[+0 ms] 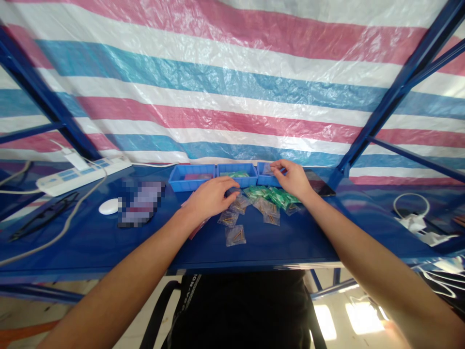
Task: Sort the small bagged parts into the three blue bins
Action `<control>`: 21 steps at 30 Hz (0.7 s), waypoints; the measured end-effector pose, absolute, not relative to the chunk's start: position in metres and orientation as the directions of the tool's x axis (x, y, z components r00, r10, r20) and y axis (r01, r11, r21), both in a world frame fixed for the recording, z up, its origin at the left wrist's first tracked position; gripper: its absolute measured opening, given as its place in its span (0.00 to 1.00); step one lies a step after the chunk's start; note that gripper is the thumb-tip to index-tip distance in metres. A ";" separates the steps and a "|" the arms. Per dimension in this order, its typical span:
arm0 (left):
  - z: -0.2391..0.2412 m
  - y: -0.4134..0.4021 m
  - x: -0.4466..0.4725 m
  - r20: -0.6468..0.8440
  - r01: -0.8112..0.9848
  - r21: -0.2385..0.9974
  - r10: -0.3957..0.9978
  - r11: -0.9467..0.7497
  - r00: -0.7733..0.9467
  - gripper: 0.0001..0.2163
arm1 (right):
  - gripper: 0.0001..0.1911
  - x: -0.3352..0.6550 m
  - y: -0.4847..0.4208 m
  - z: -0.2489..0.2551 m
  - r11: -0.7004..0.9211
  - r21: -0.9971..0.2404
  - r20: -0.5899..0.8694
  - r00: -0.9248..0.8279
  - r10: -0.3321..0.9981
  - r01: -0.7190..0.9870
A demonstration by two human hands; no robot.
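3 bins in a row at back of surface (290, 245), sheet (232, 92) behind: L bin (187, 186), mid bin (249, 182), R bin (267, 181). Packets (271, 195) heaped before mid & R bins, 1 packet (236, 236) apart nr front edge. L hand (214, 196) before mid bin, R hand (291, 177) at R bin. L of bins: blurred item (143, 203), oval item (109, 207), then glasses (43, 215) w/ strip (83, 175) behind. Tablet (321, 183) R of R bin, past R wrist; adapter (415, 223) further R.

Blue metal posts (393, 97) frame a striped plastic sheet (225, 82) behind the glossy table (298, 245), bright patches (325, 322) lighting the floor (347, 339).
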State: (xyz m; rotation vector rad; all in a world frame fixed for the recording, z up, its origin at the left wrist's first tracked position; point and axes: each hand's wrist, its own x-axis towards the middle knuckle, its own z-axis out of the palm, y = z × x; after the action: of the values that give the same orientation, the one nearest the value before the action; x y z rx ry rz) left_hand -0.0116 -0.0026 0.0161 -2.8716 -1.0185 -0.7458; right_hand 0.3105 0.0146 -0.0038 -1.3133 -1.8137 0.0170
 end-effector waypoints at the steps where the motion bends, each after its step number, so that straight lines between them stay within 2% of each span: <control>1: 0.016 -0.002 -0.012 0.421 0.606 0.154 0.607 -0.780 0.674 0.16 | 0.13 0.310 0.015 -0.004 0.439 -0.460 0.622 -0.073 0.780 0.772; 5: 0.015 -0.002 -0.013 0.373 0.638 0.154 0.642 -0.754 0.669 0.15 | 0.14 0.310 0.015 -0.003 0.432 -0.359 0.650 -0.111 0.752 0.827; 7: 0.015 -0.002 -0.013 0.369 0.644 0.152 0.648 -0.750 0.667 0.14 | 0.16 0.309 0.012 -0.001 0.425 -0.366 0.639 -0.108 0.762 0.828; 10: 0.015 -0.002 -0.011 0.372 0.650 0.166 0.657 -0.742 0.656 0.12 | 0.20 0.304 0.005 0.002 0.391 -0.386 0.555 -0.129 0.822 0.836; 15: 0.018 -0.005 -0.009 0.354 0.678 0.193 0.695 -0.709 0.626 0.13 | 0.25 0.295 -0.003 0.004 0.285 -0.324 0.435 -0.126 0.892 0.902; 18: 0.021 -0.007 -0.008 0.404 0.665 0.215 0.685 -0.715 0.606 0.13 | 0.24 0.294 -0.003 0.006 0.316 -0.348 0.477 -0.123 0.870 0.883; 21: 0.025 -0.010 -0.006 0.521 0.609 0.280 0.650 -0.742 0.553 0.12 | 0.20 0.291 -0.006 0.009 0.406 -0.392 0.568 -0.130 0.813 0.826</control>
State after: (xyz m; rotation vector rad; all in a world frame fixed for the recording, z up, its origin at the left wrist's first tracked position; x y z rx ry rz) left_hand -0.0059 -0.0096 0.0249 -2.8264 -1.1476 -0.9943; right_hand 0.2913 -0.0057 0.0094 -1.3972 -1.9269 -0.0220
